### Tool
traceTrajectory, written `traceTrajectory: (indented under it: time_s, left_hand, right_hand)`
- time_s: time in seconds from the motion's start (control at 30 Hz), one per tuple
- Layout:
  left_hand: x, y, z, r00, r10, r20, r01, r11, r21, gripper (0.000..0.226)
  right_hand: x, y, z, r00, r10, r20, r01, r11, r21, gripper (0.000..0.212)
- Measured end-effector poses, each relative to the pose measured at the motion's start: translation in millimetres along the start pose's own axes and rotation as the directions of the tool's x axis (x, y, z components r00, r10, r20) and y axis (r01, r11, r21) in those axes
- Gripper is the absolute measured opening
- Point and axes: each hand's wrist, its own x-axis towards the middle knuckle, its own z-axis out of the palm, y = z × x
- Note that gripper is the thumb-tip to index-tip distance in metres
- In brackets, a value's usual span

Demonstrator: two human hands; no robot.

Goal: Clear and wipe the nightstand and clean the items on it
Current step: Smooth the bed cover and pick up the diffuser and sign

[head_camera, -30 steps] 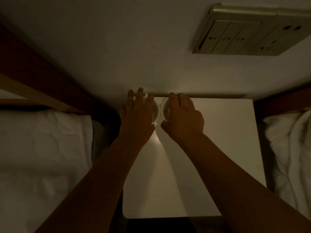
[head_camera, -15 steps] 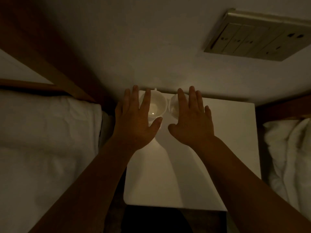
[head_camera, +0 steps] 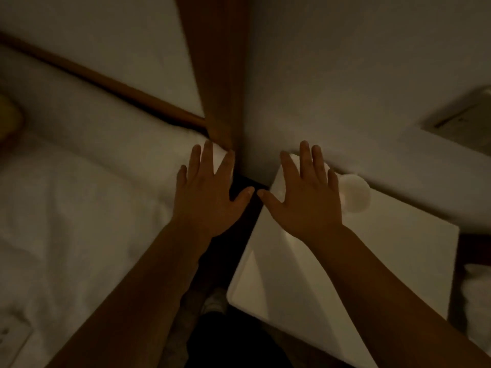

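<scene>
Both hands out front, empty. Left hand is spread flat, fingers straight and apart, hovering over the white bed edge and the dark gap btwn bed and nightstand; gripping nothing. Right hand same story: fingers fanned, palm down, over the far-left corner of the white nightstand top. Can't tell if either palm actually touches anything below; looks like hovering. Thumb tips nearly meet over the gap.

Task items: one white cup sits just right of the right hand, at the back of the tabletop near the wall. A 2nd cup may be hidden under the right hand; not visible, so can't say. Rest of the tabletop runs toward the person's right forearm.

Why the layout? My read: cup is parked at the back edge, by the wall, out of the way, so the front surface is free. Hands splayed and empty suggest a transition, prob. reaching toward something on the bed side, e.g. a cloth, but none shows.

Wooden headboard post rises beyond the left fingers. Switch panel on the wall, far right of the right hand, blurred. Something flat lies at the bed's near-left corner, too dim to ID.

Writing/brands: none legible. Frame is dark and motion-blurred.
</scene>
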Motion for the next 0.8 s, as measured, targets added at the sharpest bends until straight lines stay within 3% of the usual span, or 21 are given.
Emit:
traceTrajectory:
  time_s: [0.17,0.33,0.8]
  left_hand:
    - [-41.7,-59.5,-17.6,0.982,-0.178,-0.07,0.177,0.984,-0.019,0.085]
    - [-92.2,-110.3,-26.7,0.925,-0.368,-0.091,0.365,0.93,-0.04,0.088]
    - [-240.8,-219.3,-22.1,0.776,-0.626,-0.081,0.611,0.777,-0.152,0.087]
  right_hand:
    - [5.5,-64.6,8.5,0.98,-0.189,0.062,0.19,0.981,-0.025,0.088]
    - [-1.9,-127.2,27.4,0.915,-0.374,0.155,0.382,0.924,-0.027,0.096]
    - [-75.9,-291.4,91.7,0.683,-0.665,0.301,0.702,0.712,-0.021,0.1]
